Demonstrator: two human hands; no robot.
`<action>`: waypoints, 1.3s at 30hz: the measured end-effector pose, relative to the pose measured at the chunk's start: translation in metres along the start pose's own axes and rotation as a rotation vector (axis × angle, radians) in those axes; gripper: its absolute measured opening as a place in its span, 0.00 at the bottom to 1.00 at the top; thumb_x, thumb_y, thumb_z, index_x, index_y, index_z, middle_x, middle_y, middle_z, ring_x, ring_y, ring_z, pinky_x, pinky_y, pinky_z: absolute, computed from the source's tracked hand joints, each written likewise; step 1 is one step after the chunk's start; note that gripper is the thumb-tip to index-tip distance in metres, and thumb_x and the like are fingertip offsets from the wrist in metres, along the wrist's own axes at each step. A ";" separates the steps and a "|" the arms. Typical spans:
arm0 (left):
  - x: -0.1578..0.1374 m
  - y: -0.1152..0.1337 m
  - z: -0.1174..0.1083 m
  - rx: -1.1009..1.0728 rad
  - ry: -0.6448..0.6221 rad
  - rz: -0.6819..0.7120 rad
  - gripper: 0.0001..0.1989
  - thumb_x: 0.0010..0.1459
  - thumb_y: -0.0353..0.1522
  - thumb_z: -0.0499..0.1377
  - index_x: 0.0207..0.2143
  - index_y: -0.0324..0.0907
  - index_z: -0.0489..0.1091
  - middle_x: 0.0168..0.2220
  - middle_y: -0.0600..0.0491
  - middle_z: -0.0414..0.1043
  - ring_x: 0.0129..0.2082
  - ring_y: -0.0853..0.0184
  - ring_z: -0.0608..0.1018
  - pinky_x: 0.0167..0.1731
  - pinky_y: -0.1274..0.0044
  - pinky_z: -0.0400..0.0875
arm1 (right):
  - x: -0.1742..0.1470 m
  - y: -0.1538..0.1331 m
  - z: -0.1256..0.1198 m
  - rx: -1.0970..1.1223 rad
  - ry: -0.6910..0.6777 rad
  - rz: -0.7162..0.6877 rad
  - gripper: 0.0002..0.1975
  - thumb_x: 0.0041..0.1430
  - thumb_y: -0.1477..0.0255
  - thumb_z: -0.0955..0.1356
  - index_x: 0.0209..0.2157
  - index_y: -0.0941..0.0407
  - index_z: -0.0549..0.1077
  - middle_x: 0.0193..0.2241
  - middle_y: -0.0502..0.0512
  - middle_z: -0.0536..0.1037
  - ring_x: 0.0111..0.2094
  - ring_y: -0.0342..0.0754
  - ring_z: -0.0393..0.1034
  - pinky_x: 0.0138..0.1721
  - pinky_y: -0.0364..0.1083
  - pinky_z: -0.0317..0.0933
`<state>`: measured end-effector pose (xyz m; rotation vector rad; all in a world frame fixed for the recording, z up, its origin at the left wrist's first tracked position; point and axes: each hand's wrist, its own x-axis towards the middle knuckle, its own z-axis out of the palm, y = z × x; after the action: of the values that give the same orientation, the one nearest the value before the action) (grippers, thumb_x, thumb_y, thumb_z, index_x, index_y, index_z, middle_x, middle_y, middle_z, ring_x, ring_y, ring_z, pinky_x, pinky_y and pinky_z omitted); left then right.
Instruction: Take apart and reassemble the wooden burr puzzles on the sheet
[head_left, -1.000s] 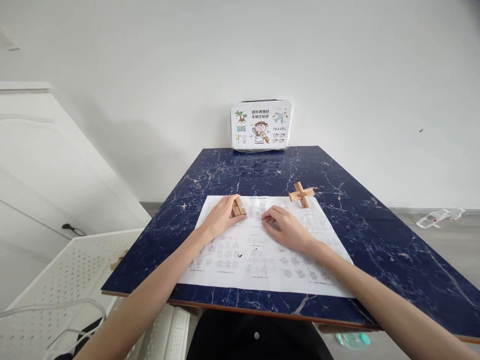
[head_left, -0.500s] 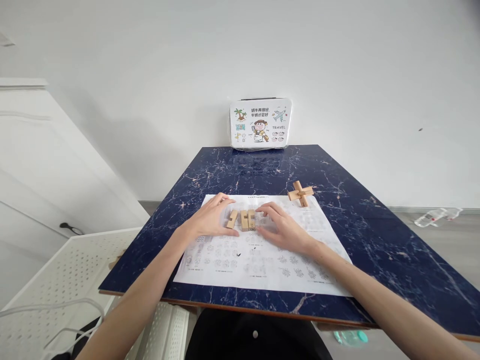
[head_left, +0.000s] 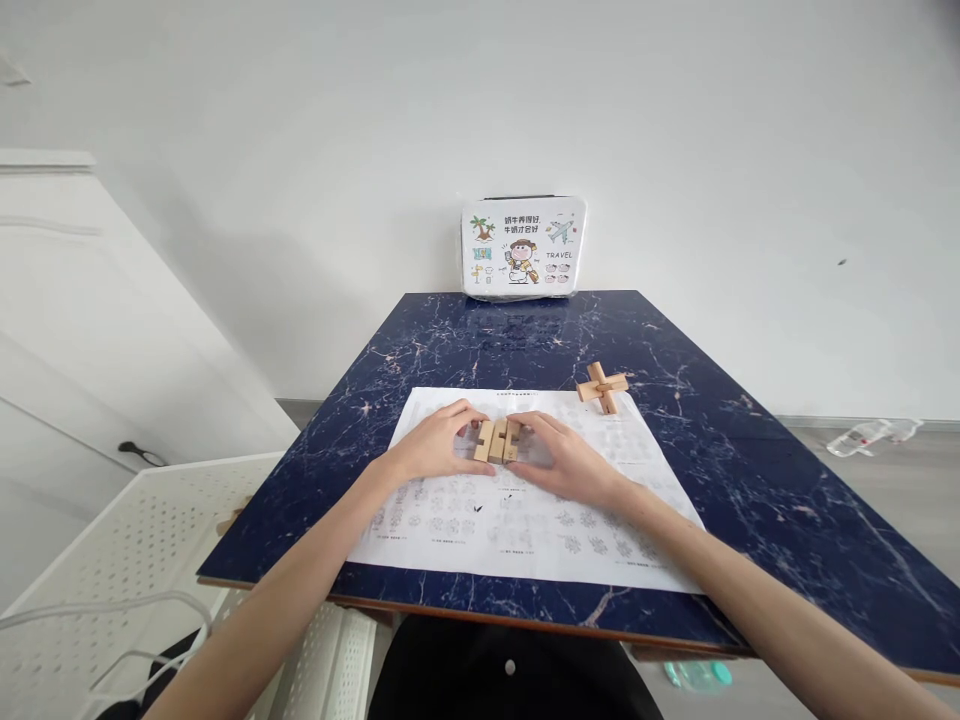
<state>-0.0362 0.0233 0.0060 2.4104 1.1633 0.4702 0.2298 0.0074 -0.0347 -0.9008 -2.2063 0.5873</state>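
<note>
Blue tabletop (head_left: 675, 400); wooden blocks (head_left: 498, 443) between left grip (head_left: 436, 443) and right grip (head_left: 568, 457)

From here the blocks (head_left: 497, 440) and the cross (head_left: 602, 387) look like smooth matt wood, the sheet (head_left: 465, 550) paper, the table (head_left: 705, 430) glossy like polished marble, and the bottle (head_left: 696, 676) clear plastic.

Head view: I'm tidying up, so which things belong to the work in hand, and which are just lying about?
In hand, it seems:
notched wooden blocks, between the left hand and right hand
printed sheet, beneath them

Lying about:
wooden cross, untouched, though perhaps related
cartoon-printed case
teal-capped bottle
white cable
</note>
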 end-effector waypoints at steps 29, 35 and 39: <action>0.008 0.003 0.009 -0.939 0.294 -0.185 0.24 0.71 0.46 0.58 0.61 0.42 0.70 0.36 0.52 0.70 0.24 0.74 0.67 0.26 0.75 0.63 | 0.011 -0.010 -0.019 0.848 0.131 0.472 0.28 0.62 0.43 0.71 0.29 0.53 0.63 0.25 0.44 0.51 0.24 0.42 0.43 0.25 0.47 0.40; 0.011 0.003 0.008 -0.973 0.331 -0.194 0.23 0.71 0.51 0.54 0.35 0.40 0.70 0.25 0.56 0.64 0.20 0.75 0.59 0.24 0.76 0.57 | 0.009 -0.012 -0.020 0.861 0.089 0.451 0.24 0.66 0.46 0.69 0.34 0.54 0.70 0.28 0.48 0.63 0.24 0.41 0.52 0.26 0.47 0.47; 0.011 0.011 0.010 -0.892 0.264 -0.179 0.29 0.70 0.56 0.51 0.29 0.41 0.64 0.21 0.57 0.63 0.19 0.74 0.61 0.22 0.77 0.54 | 0.007 -0.014 -0.020 0.954 -0.020 0.312 0.18 0.70 0.52 0.67 0.42 0.53 0.76 0.40 0.56 0.75 0.37 0.47 0.68 0.36 0.47 0.62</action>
<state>-0.0179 0.0239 0.0040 1.4945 0.9609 1.0126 0.2348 0.0058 -0.0095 -0.6874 -1.4862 1.6056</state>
